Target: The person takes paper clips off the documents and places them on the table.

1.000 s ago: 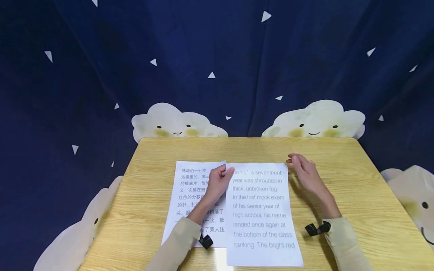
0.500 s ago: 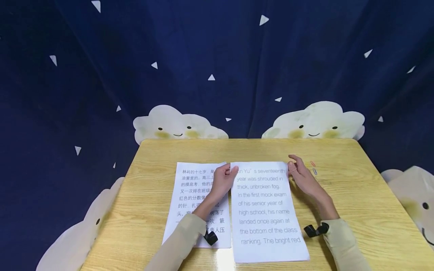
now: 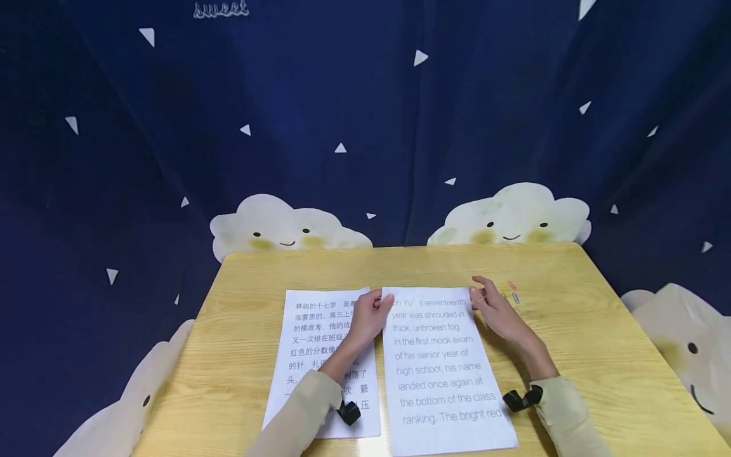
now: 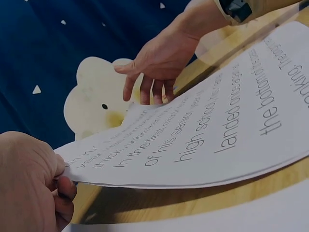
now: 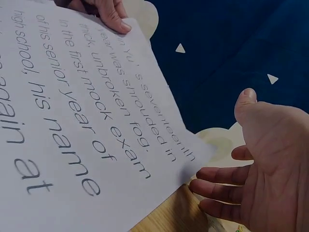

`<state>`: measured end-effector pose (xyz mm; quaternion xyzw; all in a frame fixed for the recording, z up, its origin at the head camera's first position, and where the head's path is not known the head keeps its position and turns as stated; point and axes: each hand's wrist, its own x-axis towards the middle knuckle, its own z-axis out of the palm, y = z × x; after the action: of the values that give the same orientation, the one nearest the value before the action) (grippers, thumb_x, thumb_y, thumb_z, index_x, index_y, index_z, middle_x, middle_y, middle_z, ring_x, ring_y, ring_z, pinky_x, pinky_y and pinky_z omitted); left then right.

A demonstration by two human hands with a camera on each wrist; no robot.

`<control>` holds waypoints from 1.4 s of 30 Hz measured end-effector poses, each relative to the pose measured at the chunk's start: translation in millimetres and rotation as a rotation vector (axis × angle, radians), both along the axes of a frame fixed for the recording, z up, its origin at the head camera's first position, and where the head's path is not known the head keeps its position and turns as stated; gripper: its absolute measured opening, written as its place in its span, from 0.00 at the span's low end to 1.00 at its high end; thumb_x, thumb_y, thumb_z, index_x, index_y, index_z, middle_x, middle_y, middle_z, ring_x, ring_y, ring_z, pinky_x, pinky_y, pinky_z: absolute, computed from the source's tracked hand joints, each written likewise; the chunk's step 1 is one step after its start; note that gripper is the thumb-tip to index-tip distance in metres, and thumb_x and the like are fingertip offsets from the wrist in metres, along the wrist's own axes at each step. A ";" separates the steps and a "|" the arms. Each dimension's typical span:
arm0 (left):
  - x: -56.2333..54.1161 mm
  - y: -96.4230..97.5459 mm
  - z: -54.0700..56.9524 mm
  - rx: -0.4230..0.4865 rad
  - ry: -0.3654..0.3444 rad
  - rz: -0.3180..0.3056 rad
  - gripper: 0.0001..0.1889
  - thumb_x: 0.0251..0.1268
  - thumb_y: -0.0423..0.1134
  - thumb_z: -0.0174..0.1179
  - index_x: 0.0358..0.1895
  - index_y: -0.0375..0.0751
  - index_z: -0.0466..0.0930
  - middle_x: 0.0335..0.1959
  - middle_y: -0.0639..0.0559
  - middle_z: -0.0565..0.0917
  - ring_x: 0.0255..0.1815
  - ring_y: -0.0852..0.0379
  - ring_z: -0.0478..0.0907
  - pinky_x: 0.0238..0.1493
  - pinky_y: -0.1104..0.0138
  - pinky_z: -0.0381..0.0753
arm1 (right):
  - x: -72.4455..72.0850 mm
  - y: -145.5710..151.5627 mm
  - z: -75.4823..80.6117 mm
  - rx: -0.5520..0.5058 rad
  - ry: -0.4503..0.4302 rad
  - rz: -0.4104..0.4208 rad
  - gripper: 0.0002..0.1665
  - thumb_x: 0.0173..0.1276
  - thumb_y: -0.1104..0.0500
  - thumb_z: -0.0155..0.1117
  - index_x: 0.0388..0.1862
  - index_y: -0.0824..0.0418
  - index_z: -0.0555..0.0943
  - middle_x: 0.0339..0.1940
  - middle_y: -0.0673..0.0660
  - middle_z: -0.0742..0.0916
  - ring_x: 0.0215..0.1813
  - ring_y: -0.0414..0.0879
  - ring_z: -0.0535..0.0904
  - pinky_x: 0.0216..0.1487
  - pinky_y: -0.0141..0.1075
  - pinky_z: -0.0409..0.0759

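My left hand (image 3: 368,317) pinches the top left corner of a thin stack of paper (image 3: 440,381) printed with large English text, thumb on top and fingers curled beneath. The left wrist view shows the stack (image 4: 207,140) lifted off the table at that corner, its near edge bowed. At the top right corner, my right hand (image 3: 499,314) is held with its fingers straight and the thumb spread away. In the right wrist view those fingertips (image 5: 203,186) are right at the paper's edge. Left of the stack lie other sheets (image 3: 294,393) with Chinese text, partly hidden under my left forearm.
Several paper clips lie on the wooden table (image 3: 245,273) just beyond my right hand, among them a red clip (image 3: 512,285) and a blue clip (image 3: 516,298). A dark blue curtain (image 3: 285,127) with white triangles and cloud shapes hangs behind and around the table.
The English stack has shifted right, off the Chinese sheets, in my left hand's grip. My right hand has come close against its top right corner, and the paper clips have come into sight.
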<state>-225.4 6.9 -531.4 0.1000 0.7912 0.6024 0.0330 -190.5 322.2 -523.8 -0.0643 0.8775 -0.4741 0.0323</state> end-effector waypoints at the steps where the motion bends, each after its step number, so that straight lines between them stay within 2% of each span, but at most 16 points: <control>1: -0.8 -0.4 -0.9 -0.013 0.011 0.006 0.16 0.79 0.40 0.61 0.28 0.38 0.77 0.15 0.60 0.67 0.16 0.64 0.61 0.19 0.74 0.58 | -0.1 -0.5 -1.1 -0.005 0.001 0.001 0.38 0.89 0.46 0.41 0.83 0.70 0.49 0.65 0.76 0.78 0.61 0.69 0.81 0.59 0.57 0.78; 5: -6.1 -0.4 -2.6 -0.089 0.057 0.042 0.19 0.78 0.40 0.62 0.24 0.43 0.72 0.15 0.59 0.64 0.17 0.63 0.61 0.21 0.72 0.58 | -2.0 -2.1 -2.9 -0.010 0.011 -0.004 0.39 0.89 0.45 0.41 0.83 0.70 0.49 0.66 0.77 0.78 0.64 0.71 0.79 0.62 0.60 0.76; 12: -12.2 0.9 -5.1 -0.277 0.020 0.079 0.16 0.78 0.45 0.61 0.27 0.46 0.77 0.18 0.57 0.70 0.20 0.60 0.65 0.22 0.69 0.61 | -2.2 -3.6 -9.9 0.041 0.002 -0.041 0.39 0.88 0.44 0.43 0.82 0.70 0.52 0.63 0.74 0.80 0.64 0.66 0.79 0.63 0.58 0.75; 20: -16.0 3.4 -2.3 -0.362 0.030 0.086 0.15 0.76 0.44 0.63 0.28 0.44 0.79 0.20 0.54 0.74 0.20 0.57 0.67 0.22 0.65 0.63 | -1.4 -4.2 -12.5 0.046 -0.001 -0.045 0.39 0.87 0.44 0.47 0.81 0.70 0.55 0.63 0.71 0.80 0.62 0.61 0.78 0.61 0.52 0.76; 23: -17.2 4.1 -2.6 -0.365 0.025 0.080 0.15 0.76 0.44 0.64 0.27 0.45 0.78 0.19 0.54 0.73 0.19 0.57 0.68 0.21 0.66 0.62 | -1.5 -4.8 -12.8 0.048 -0.002 -0.041 0.41 0.86 0.43 0.48 0.81 0.71 0.55 0.62 0.70 0.80 0.59 0.58 0.78 0.57 0.45 0.76; 27: -19.1 5.6 -5.0 -0.349 0.002 0.076 0.16 0.78 0.43 0.61 0.29 0.40 0.77 0.17 0.55 0.70 0.14 0.60 0.68 0.17 0.69 0.59 | -0.8 -3.6 -13.1 0.059 -0.006 -0.051 0.42 0.85 0.43 0.53 0.80 0.71 0.56 0.62 0.69 0.80 0.55 0.55 0.77 0.52 0.38 0.76; 30: -19.5 5.2 -6.6 -0.304 -0.016 0.080 0.12 0.79 0.42 0.60 0.44 0.34 0.82 0.20 0.56 0.74 0.11 0.62 0.71 0.14 0.71 0.62 | -1.0 -3.2 -12.6 0.057 -0.016 -0.058 0.42 0.83 0.46 0.57 0.81 0.70 0.57 0.62 0.69 0.80 0.53 0.53 0.77 0.50 0.36 0.76; 32: -18.7 4.2 -6.5 -0.268 -0.010 0.088 0.15 0.79 0.41 0.59 0.57 0.33 0.80 0.24 0.56 0.79 0.12 0.62 0.74 0.15 0.71 0.67 | -1.1 -3.6 -12.6 0.051 -0.011 -0.054 0.42 0.82 0.48 0.59 0.81 0.70 0.56 0.62 0.69 0.80 0.52 0.53 0.78 0.51 0.35 0.76; 34: -16.6 2.0 -5.0 -0.232 0.008 0.105 0.19 0.79 0.39 0.59 0.65 0.32 0.76 0.31 0.53 0.84 0.14 0.61 0.77 0.17 0.69 0.72 | -0.8 -4.7 -13.2 0.054 0.009 -0.042 0.42 0.82 0.49 0.60 0.80 0.71 0.56 0.61 0.69 0.81 0.52 0.53 0.78 0.51 0.34 0.76; 37: -11.6 -2.9 -0.4 -0.207 0.050 0.148 0.21 0.78 0.39 0.60 0.67 0.33 0.75 0.42 0.46 0.87 0.22 0.59 0.78 0.27 0.66 0.77 | 1.0 -7.0 -15.1 0.068 0.051 -0.018 0.41 0.81 0.52 0.61 0.80 0.73 0.56 0.59 0.69 0.81 0.50 0.52 0.77 0.49 0.32 0.74; 40: -4.6 -9.2 5.5 -0.193 0.077 0.177 0.22 0.77 0.38 0.60 0.69 0.35 0.73 0.56 0.40 0.83 0.33 0.57 0.78 0.37 0.63 0.78 | 5.4 -9.0 -17.3 0.097 0.086 -0.001 0.40 0.81 0.55 0.62 0.79 0.73 0.57 0.57 0.68 0.80 0.49 0.53 0.74 0.48 0.34 0.72; 42: 0.6 -14.0 8.7 -0.173 0.099 0.173 0.24 0.76 0.37 0.61 0.70 0.35 0.72 0.59 0.38 0.80 0.39 0.56 0.78 0.42 0.62 0.78 | 8.9 -10.0 -18.0 0.111 0.095 -0.003 0.40 0.81 0.55 0.62 0.79 0.73 0.57 0.58 0.67 0.80 0.50 0.53 0.73 0.50 0.36 0.71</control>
<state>-224.8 -7.1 -522.7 0.0577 0.8467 0.5266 -0.0500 -181.6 312.2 -541.9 -0.0836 0.9032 -0.4210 -0.0067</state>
